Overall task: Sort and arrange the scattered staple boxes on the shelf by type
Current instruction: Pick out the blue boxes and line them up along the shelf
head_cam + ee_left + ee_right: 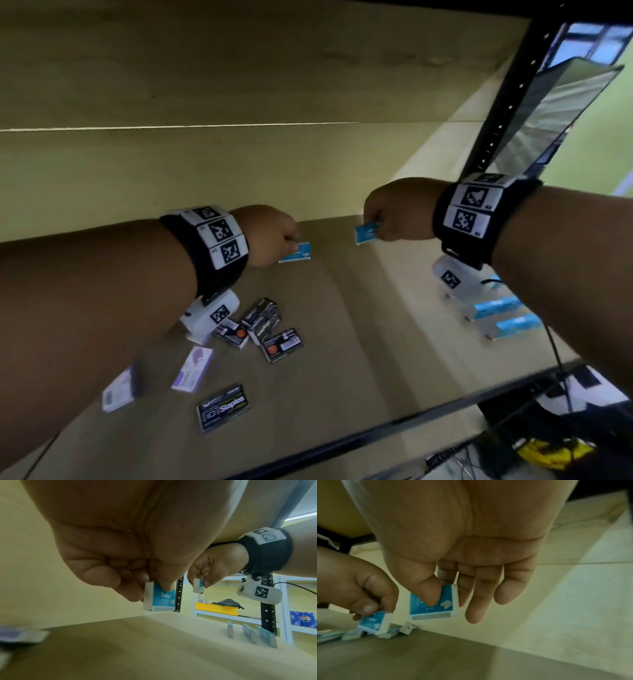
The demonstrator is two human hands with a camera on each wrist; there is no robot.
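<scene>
My left hand (293, 241) pinches a small blue staple box (296, 253) above the shelf board (359, 342), near the back wall. The left wrist view shows my thumb on the face of that blue box (159, 599). My right hand (373, 222) pinches a second blue staple box (366, 233) a little to the right, also in the air; thumb and fingers clamp this box (435, 604). A row of blue boxes (500, 305) stands on edge at the right. Black staple boxes (263, 325) lie in a loose cluster below my left wrist, with one more black box (222, 407) nearer the front. Purple-and-white boxes (193, 368) lie at the left.
A black perforated upright (503, 102) bounds the shelf on the right, and the dark front edge (376, 435) runs across below. A black cable (555, 353) hangs from my right wrist over the right end. Bare board lies between the black cluster and the blue row.
</scene>
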